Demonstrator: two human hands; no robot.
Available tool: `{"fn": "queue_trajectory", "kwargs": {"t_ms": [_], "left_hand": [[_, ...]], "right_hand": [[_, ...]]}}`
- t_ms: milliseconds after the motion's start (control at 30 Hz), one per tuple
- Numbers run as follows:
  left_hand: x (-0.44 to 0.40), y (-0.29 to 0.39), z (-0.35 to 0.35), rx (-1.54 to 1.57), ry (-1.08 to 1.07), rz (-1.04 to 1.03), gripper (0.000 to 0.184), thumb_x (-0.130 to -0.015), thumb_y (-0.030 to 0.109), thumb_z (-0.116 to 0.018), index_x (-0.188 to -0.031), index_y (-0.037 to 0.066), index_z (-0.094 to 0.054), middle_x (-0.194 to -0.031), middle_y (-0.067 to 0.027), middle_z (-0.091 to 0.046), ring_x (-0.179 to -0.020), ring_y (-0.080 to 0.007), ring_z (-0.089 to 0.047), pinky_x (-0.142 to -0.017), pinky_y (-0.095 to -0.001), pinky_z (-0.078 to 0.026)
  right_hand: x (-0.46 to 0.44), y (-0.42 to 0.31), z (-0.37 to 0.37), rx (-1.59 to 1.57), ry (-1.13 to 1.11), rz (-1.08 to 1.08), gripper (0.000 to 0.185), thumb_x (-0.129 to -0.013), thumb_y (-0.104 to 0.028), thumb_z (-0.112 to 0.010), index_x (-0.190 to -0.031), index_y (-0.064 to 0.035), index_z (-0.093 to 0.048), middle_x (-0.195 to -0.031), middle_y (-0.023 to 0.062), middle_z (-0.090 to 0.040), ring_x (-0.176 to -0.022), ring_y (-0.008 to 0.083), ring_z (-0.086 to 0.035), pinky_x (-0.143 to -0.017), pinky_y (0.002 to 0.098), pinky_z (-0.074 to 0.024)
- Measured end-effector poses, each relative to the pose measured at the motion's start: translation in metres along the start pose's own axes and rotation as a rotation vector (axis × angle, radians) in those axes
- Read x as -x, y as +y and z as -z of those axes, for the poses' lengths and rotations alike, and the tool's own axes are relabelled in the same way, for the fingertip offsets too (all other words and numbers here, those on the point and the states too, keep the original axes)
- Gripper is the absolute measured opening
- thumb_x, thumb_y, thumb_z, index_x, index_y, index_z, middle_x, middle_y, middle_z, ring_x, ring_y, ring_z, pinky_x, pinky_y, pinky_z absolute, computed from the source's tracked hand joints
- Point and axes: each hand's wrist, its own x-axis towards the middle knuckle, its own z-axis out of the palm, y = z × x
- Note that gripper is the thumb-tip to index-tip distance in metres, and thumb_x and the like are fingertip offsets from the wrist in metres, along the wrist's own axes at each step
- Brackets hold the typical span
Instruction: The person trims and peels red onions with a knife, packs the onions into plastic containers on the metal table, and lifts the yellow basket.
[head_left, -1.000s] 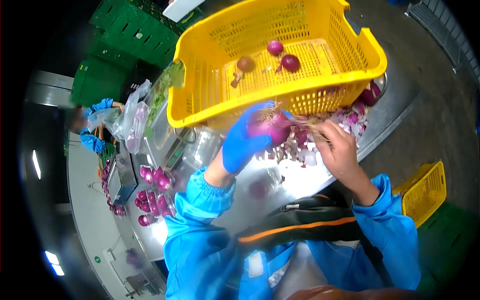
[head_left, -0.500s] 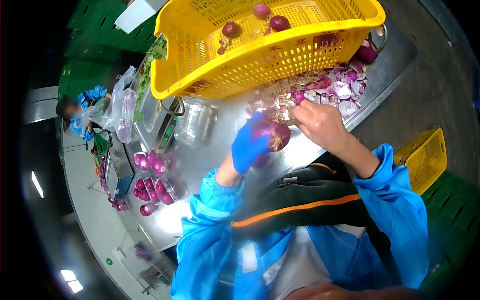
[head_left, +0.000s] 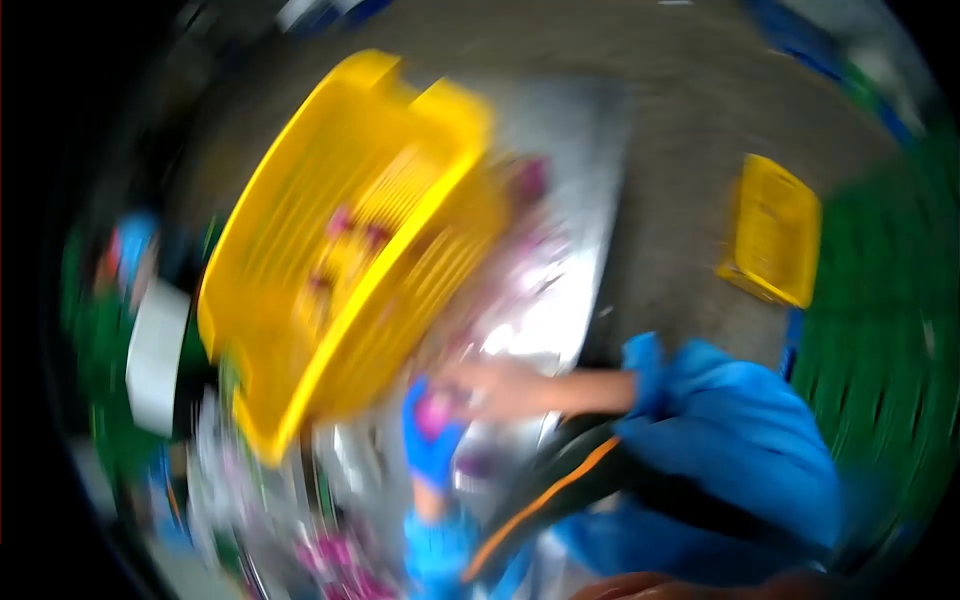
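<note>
Motion blur smears the whole view. My left hand (head_left: 430,450), in a blue glove, is wrapped round a red onion (head_left: 436,412). Against the onion's right side lies my bare right hand (head_left: 500,388); its fingers are too smeared to make out, as is anything between them. Another red onion (head_left: 476,463) rests on the steel table (head_left: 592,190) just below the hands. Purple onion peelings (head_left: 535,258) are strewn beyond them, beside the big yellow crate (head_left: 350,325). A few red onions (head_left: 378,236) lie inside that crate.
A second yellow crate (head_left: 772,240) stands on the floor to the right, near green slatted surfaces (head_left: 875,350). Blurred purple onions (head_left: 345,565) are at the lower left. A white box-like object (head_left: 158,355) and a blurred person in blue (head_left: 136,245) appear farther left.
The camera has swung round, so the crate and table appear turned and shifted. My right hand has come up against the onion, which stays in my left hand.
</note>
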Motion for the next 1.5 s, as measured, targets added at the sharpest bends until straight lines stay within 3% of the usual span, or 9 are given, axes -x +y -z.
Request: {"fn": "queue_trajectory", "kwargs": {"t_ms": [133,200,667,967,1167,1300,1333,1400,1500], "left_hand": [[-0.028,-0.054,0.01,0.098,-0.377,0.016,0.041,-0.097,0.033,-0.046,-0.126,0.004,-0.051,-0.095,-0.0044,-0.059,-0.083,-0.0163,-0.059,-0.067,-0.0262,-0.046],[-0.031,-0.049,0.003,0.004,-0.41,0.069,0.053,-0.097,0.04,-0.048,-0.138,0.006,-0.045,-0.12,-0.0104,-0.057,-0.103,-0.018,-0.058,-0.088,-0.0288,-0.042],[-0.038,-0.042,-0.089,-0.053,-0.621,0.037,0.054,-0.098,0.038,-0.049,-0.142,0.007,-0.041,-0.13,-0.0106,-0.052,-0.113,-0.0214,-0.055,-0.093,-0.0339,-0.045],[-0.023,-0.031,-0.107,-0.022,-0.592,-0.013,0.056,-0.099,0.036,-0.05,-0.145,0.007,-0.038,-0.137,-0.0107,-0.049,-0.12,-0.0237,-0.053,-0.097,-0.0372,-0.047],[0.005,-0.028,-0.073,0.1,-0.382,-0.025,0.057,-0.099,0.036,-0.05,-0.146,0.007,-0.036,-0.141,-0.0108,-0.047,-0.124,-0.0252,-0.052,-0.099,-0.0395,-0.048],[-0.004,-0.061,-0.041,0.265,-0.339,0.076,0.059,-0.097,0.03,-0.055,-0.147,0.007,-0.035,-0.139,-0.0119,-0.049,-0.121,-0.0264,-0.055,-0.096,-0.0405,-0.051],[0.02,-0.02,-0.065,0.359,-0.157,0.019,0.06,-0.095,0.028,-0.058,-0.146,0.006,-0.036,-0.134,-0.0126,-0.052,-0.113,-0.0253,-0.059,-0.091,-0.0368,-0.053],[0.024,-0.013,-0.052,0.331,-0.152,0.023,0.064,-0.092,0.029,-0.061,-0.146,0.006,-0.035,-0.133,-0.0127,-0.053,-0.111,-0.0252,-0.059,-0.087,-0.0363,-0.054],[0.024,-0.011,-0.04,0.476,-0.143,0.037,0.067,-0.089,0.027,-0.067,-0.144,0.003,-0.036,-0.132,-0.0137,-0.054,-0.108,-0.0246,-0.06,-0.086,-0.0354,-0.052]], "right_hand": [[0.01,0.01,0.016,-0.037,-0.005,0.03,0.035,-0.092,-0.036,-0.062,-0.104,-0.0026,-0.059,-0.088,0.0159,-0.065,-0.083,0.0319,-0.065,-0.072,0.0417,-0.0501],[0.028,0.012,0.028,0.04,0.129,0.036,0.03,-0.094,-0.032,-0.059,-0.101,-0.0029,-0.058,-0.079,0.0171,-0.063,-0.075,0.0334,-0.063,-0.069,0.043,-0.0477],[0.096,0.047,0.018,-0.093,0.293,-0.196,0.04,-0.086,-0.034,-0.072,-0.104,0.0,-0.061,-0.085,0.0123,-0.066,-0.075,0.0205,-0.063,-0.064,0.0341,-0.0521],[0.097,0.04,0.023,-0.768,0.226,-0.308,0.049,-0.085,-0.033,-0.075,-0.114,0.0024,-0.056,-0.092,0.0069,-0.064,-0.079,0.0172,-0.06,-0.066,0.0323,-0.0522],[0.076,0.035,-0.01,-0.795,0.399,0.01,0.053,-0.086,-0.04,-0.074,-0.123,-0.0059,-0.057,-0.088,-0.0003,-0.06,-0.069,0.0056,-0.055,-0.048,0.0211,-0.0427],[0.056,0.057,-0.013,-0.511,0.202,-0.246,0.027,-0.086,-0.029,-0.074,-0.084,-0.0023,-0.073,-0.069,0.0059,-0.067,-0.06,0.0118,-0.059,-0.052,0.0305,-0.0497],[0.069,0.014,-0.01,-0.949,0.339,-0.211,0.039,-0.082,-0.024,-0.078,-0.112,-0.0021,-0.066,-0.083,0.0091,-0.071,-0.069,0.0158,-0.066,-0.062,0.0309,-0.0555],[0.069,-0.029,0.026,-0.52,0.019,-0.631,0.05,-0.093,-0.03,-0.066,-0.133,-0.0044,-0.051,-0.092,0.0013,-0.062,-0.079,0.0078,-0.058,-0.069,0.02,-0.0469],[0.065,0.022,0.007,-0.542,0.091,-0.308,0.036,-0.098,-0.022,-0.058,-0.129,-0.0052,-0.055,-0.086,0.0023,-0.064,-0.08,0.0064,-0.057,-0.067,0.0212,-0.0454]]}}
